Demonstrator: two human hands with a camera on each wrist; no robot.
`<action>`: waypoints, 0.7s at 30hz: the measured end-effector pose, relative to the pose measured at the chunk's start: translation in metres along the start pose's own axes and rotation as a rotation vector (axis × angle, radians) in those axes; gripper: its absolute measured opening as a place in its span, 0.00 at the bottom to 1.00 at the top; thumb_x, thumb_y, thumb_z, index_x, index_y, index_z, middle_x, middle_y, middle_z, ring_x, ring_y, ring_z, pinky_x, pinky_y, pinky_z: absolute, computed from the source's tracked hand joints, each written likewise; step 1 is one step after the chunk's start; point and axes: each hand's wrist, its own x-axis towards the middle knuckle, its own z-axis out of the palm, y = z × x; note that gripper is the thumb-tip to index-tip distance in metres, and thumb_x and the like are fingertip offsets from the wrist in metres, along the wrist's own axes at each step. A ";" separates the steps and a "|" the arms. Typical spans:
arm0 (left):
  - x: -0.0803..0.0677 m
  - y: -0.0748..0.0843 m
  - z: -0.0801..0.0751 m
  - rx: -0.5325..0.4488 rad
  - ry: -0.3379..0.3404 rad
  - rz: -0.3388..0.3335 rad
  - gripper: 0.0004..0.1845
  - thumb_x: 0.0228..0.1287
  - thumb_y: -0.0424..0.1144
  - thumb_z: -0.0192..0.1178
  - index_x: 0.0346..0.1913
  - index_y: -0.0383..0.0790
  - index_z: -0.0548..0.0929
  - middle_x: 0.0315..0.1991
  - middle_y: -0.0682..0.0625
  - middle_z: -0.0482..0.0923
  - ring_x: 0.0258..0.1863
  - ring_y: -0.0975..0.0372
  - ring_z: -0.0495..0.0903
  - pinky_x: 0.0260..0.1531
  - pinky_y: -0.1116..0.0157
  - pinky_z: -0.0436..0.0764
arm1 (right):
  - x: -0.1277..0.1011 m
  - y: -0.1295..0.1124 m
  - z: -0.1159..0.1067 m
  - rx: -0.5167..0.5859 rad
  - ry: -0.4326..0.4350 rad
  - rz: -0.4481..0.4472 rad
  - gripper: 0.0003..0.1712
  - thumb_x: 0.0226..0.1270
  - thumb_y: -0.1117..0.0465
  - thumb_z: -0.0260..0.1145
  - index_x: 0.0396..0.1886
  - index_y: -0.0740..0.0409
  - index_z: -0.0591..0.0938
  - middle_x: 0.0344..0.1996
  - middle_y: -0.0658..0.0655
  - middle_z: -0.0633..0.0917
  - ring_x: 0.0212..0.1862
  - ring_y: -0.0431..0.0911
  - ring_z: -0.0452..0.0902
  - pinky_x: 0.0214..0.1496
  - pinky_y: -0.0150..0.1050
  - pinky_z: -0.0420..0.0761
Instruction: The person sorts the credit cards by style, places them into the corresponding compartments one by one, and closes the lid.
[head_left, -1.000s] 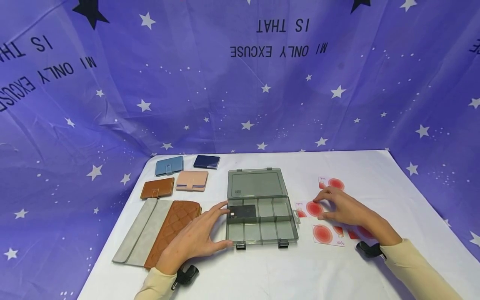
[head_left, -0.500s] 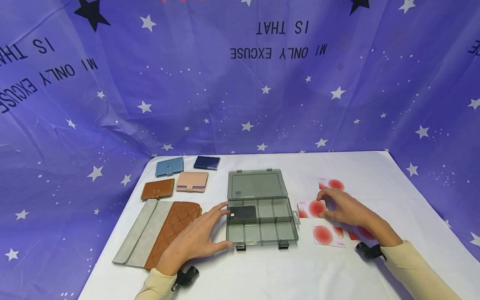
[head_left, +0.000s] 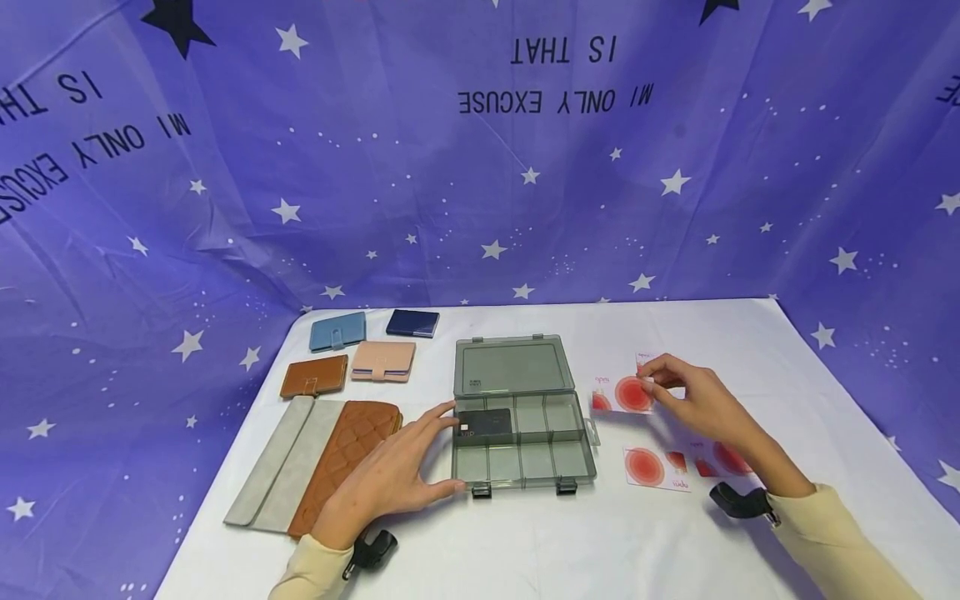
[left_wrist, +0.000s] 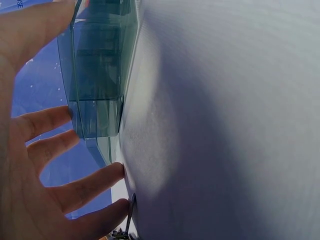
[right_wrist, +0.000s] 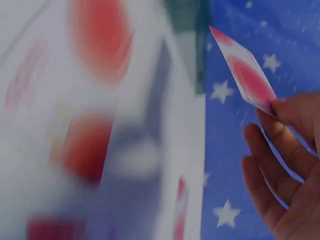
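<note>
My right hand (head_left: 701, 404) pinches a white card with red circles (head_left: 632, 393) between thumb and fingers, at the card's right end. In the right wrist view the card (right_wrist: 247, 77) is tilted above the table. My left hand (head_left: 393, 475) is spread beside a green-grey see-through compartment box (head_left: 522, 485), thumb near its front left corner, fingertips at its left side. The box's lid (head_left: 513, 367) lies back, away from me. A black card marked VIP (head_left: 491, 423) rests in the upper left of the box. In the left wrist view, fingers touch the box wall (left_wrist: 95, 112).
Two more red-and-white cards, one nearer (head_left: 647, 468) and one to the right (head_left: 726, 458), lie on the table. Another (head_left: 642, 360) is partly behind my right hand. At left lie blue (head_left: 330, 332), navy (head_left: 412, 323), pink (head_left: 384, 360), brown (head_left: 315, 377) holders and a grey-brown pouch (head_left: 281, 475).
My right hand has lifted the red-and-white card off the table, after it first shifted slightly right. My left hand and the box have stayed in place.
</note>
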 end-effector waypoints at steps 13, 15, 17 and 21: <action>0.000 -0.002 0.001 0.005 0.009 0.002 0.50 0.64 0.72 0.69 0.80 0.46 0.71 0.86 0.54 0.58 0.75 0.51 0.74 0.65 0.47 0.81 | 0.006 -0.089 0.065 0.168 -0.046 -0.063 0.11 0.74 0.67 0.73 0.50 0.50 0.87 0.41 0.45 0.92 0.42 0.38 0.88 0.49 0.39 0.89; 0.000 -0.002 0.001 0.002 0.009 0.002 0.50 0.64 0.72 0.68 0.80 0.46 0.71 0.86 0.54 0.58 0.75 0.51 0.74 0.65 0.47 0.81 | 0.007 -0.100 0.077 0.176 -0.083 -0.066 0.10 0.75 0.66 0.73 0.50 0.49 0.87 0.41 0.43 0.91 0.42 0.37 0.88 0.46 0.38 0.89; 0.000 -0.001 0.001 -0.004 0.007 0.001 0.50 0.64 0.72 0.69 0.80 0.46 0.71 0.86 0.53 0.58 0.75 0.51 0.74 0.66 0.47 0.80 | 0.008 -0.109 0.088 0.173 -0.118 -0.069 0.09 0.76 0.64 0.72 0.50 0.48 0.87 0.40 0.41 0.91 0.41 0.36 0.87 0.44 0.37 0.89; 0.000 -0.001 0.001 -0.014 0.000 -0.008 0.49 0.64 0.71 0.69 0.80 0.47 0.71 0.86 0.53 0.58 0.76 0.52 0.73 0.66 0.46 0.81 | 0.010 -0.123 0.108 0.131 -0.161 -0.076 0.07 0.77 0.61 0.73 0.49 0.45 0.87 0.37 0.39 0.89 0.36 0.32 0.84 0.38 0.33 0.86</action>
